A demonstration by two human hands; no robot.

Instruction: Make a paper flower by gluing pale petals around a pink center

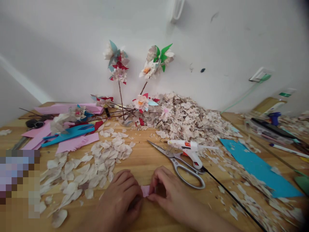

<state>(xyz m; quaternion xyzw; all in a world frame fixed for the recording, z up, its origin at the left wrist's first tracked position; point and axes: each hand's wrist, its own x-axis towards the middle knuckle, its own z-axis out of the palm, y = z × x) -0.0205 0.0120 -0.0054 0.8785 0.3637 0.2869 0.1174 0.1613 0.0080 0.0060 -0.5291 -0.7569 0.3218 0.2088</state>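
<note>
Between my hands, low in the middle of the view, is a small strip of pink paper (145,190). My right hand (169,190) pinches its right end between thumb and fingertips. My left hand (124,196) has its fingers curled at the strip's left end, and that end is hidden behind them. Just beyond my right hand lie metal scissors (180,164) with their blades parted, pointing away to the left. A white hot glue gun (189,149) rests against them, its black cord running to the lower right.
Loose pale petals (106,158) lie left of my hands, and a large petal heap (185,112) stands by the wall. Paper flowers on twigs (120,75) lean there. Pink and blue paper (70,133) lies at left, a blue sheet (259,167) at right.
</note>
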